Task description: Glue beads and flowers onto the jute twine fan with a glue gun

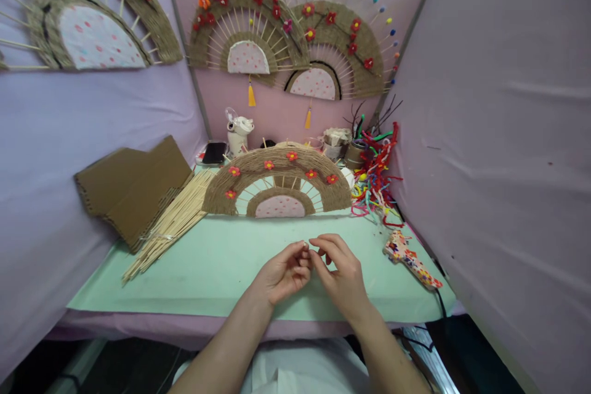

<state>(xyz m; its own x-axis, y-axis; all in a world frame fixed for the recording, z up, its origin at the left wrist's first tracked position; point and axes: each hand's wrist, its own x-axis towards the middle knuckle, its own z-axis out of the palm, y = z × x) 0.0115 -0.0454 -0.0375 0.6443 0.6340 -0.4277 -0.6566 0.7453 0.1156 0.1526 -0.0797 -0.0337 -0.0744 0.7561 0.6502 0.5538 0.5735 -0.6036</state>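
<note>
So there's a mint-green table point(198, 283), and a big half-circle twine fan point(332, 194) with red flowers sits toward the back. Left of it, some brown cardboard point(133, 181) partly overlaps a bundle of thin sticks point(164, 231); a messy pile of pipe cleaners point(376, 166) is on the right, with a patterned glue gun point(410, 261) nearer the front. Left hand point(287, 272) has its fingers curled, thumb and index pinching a tiny pale bit point(305, 246) above the table, in front of the fan. Right hand point(339, 271) has its thumb and index right beside it, can't tell if they're gripping.
</note>
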